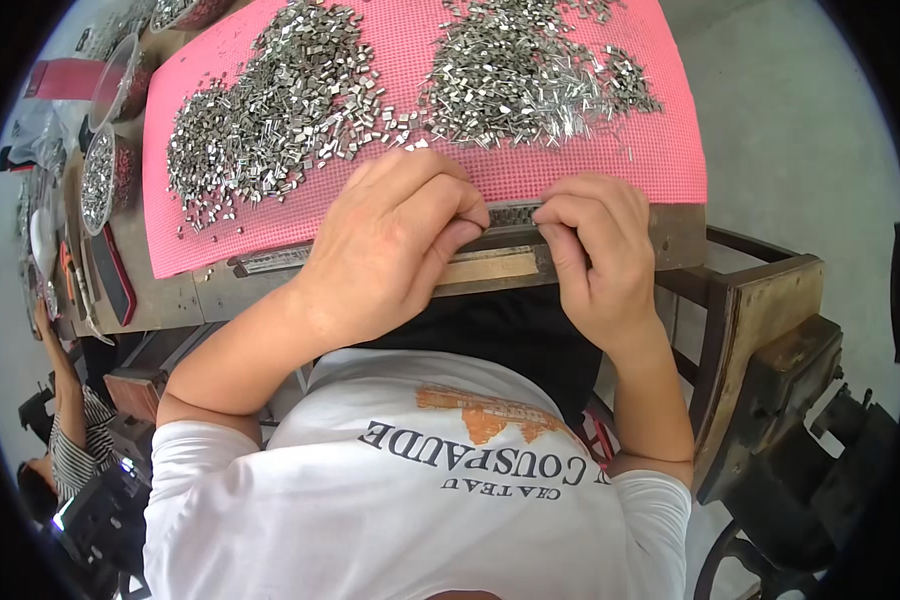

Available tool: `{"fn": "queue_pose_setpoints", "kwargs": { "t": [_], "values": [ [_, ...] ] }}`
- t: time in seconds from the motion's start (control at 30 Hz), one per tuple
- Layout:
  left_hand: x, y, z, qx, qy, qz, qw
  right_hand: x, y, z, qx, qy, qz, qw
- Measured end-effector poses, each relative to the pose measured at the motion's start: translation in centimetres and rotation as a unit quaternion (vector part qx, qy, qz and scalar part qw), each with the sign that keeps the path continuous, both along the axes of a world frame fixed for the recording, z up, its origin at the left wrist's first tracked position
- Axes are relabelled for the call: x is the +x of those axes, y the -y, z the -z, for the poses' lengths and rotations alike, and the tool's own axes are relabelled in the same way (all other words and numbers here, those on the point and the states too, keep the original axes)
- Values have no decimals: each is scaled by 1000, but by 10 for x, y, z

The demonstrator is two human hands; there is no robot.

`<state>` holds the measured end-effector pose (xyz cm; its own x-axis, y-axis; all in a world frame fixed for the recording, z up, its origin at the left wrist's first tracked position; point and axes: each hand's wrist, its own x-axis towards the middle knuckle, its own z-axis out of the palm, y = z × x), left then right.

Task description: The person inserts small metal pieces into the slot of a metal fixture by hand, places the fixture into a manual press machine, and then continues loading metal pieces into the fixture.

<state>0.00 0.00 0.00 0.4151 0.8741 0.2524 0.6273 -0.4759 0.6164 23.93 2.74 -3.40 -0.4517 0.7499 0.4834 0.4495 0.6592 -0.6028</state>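
A narrow dark metal rail (510,216) runs along the table's front edge, and small pieces seem to sit in it between my hands. My left hand (375,235) rests over the rail, thumb and fingers pinched together near its middle. A short way to the right, my right hand (608,240) pinches at the rail with thumb and forefinger. Whatever is between the fingertips is too small or hidden. Beyond my hands, two heaps of small shiny metal pieces, a left heap (290,100) and a right heap (500,80), lie on a pink textured mat (670,160).
A pale wooden strip (495,267) lies along the near edge. Clear tubs of metal pieces, one here (105,180), stand at the left near a dark red-edged tool (113,275). Another person (75,430) sits far left. A dark machine (800,430) stands right of the table.
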Motion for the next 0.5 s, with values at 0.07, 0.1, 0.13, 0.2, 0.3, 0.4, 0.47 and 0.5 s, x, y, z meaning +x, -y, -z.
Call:
{"fn": "queue_pose_setpoints", "kwargs": {
  "t": [0.07,0.1,0.13,0.2,0.3,0.4,0.47,0.5],
  "values": [
    [2,0,0,25,-7,-19,999,-10,1,2,46,12,7,999],
    [2,0,1,42,-19,-26,999,-15,1,2,44,8,10,999],
    [1,0,1,41,-22,-22,999,-22,0,1,56,10,11,998],
    [-4,-1,0,93,-70,-46,992,-34,0,0,67,10,15,998],
    [-14,-4,0,127,-101,-53,985,-52,-1,-1,94,21,29,995],
    [-23,-8,-3,151,-110,-49,981,-65,-3,-3,116,28,34,992],
    [-27,-7,-5,163,-128,-51,977,-72,-4,-4,127,28,32,991],
    [-29,-6,-6,176,-145,-53,972,-75,-5,-5,125,26,32,991]
  ]
}}
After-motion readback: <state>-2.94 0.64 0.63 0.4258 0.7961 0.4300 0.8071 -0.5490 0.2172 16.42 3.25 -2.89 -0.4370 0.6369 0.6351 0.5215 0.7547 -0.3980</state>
